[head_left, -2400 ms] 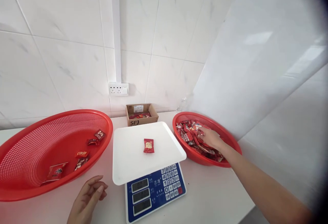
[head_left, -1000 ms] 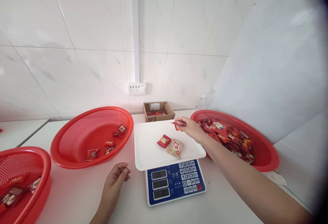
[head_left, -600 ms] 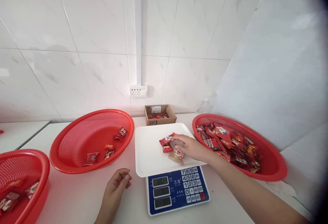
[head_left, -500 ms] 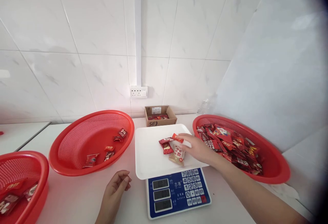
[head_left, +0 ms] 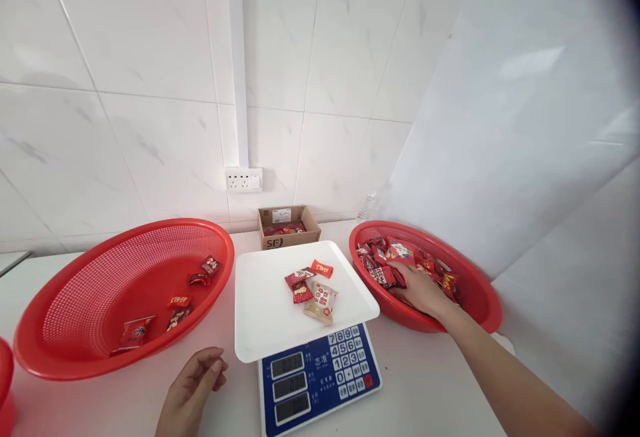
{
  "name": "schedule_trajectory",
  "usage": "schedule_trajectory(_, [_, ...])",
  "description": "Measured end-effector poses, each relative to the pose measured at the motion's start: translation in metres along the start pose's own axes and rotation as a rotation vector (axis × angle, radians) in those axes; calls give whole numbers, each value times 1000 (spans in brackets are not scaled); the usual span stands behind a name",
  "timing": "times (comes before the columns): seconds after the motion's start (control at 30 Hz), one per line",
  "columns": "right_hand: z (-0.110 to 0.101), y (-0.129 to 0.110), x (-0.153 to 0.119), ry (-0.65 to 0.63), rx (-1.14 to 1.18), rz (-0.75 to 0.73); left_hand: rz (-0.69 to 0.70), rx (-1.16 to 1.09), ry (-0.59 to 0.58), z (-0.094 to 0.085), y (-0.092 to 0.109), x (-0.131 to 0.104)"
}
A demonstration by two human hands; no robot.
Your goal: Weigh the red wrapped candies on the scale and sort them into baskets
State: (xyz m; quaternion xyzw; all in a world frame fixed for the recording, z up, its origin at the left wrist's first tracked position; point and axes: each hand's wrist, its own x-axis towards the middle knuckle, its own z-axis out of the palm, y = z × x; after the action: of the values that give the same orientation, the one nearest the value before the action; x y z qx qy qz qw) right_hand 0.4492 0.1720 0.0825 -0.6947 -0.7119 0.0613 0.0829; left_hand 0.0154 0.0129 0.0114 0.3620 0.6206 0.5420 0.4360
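My right hand point(head_left: 423, 292) reaches into the right red basket point(head_left: 493, 307), in among a heap of red snack packets point(head_left: 400, 248). Its fingertips are hidden there, so any grip does not show. Left of it, a white weighing tray point(head_left: 260, 317) on a blue digital scale point(head_left: 320, 370) bears several small packets: a beige one point(head_left: 321, 302), a small orange-red one point(head_left: 321, 268) and dark red ones point(head_left: 301, 290). My left hand point(head_left: 193, 387) hovers by the tray's near left corner, fingers curled against the thumb, with nothing visible in it.
A large red basket point(head_left: 65, 357) with several packets stands on the left. Part of another red basket point(head_left: 5, 384) shows at the left edge. Behind the tray, a small cardboard box point(head_left: 290, 237) holds more packets, near a wall with a socket point(head_left: 244, 180).
My right hand has left the packets on the tray and moved right into the basket, leaving the orange-red packet lying on the tray. The view has turned right. My left hand stays curled.
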Motion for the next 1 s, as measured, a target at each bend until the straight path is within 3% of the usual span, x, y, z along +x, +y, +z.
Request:
schedule_trajectory(0.2, [-14,-10,3,38,39,171,-7,0,26,0,-2,2])
schedule_trajectory(0.4, [-21,-11,5,132,164,234,-28,0,22,0,1,0])
schedule_trajectory(0.47, [-22,-16,3,82,284,218,-26,4,20,0,3,-1])
schedule_trajectory(0.6, [-17,-26,1,-118,467,45,-7,-4,34,3,5,-4])
schedule_trajectory(0.8, [-6,-31,6,-87,224,2,31,-30,114,12,9,-10])
schedule_trajectory(1.0, [-7,-26,5,-105,102,-14,-6,-24,33,6,9,-6])
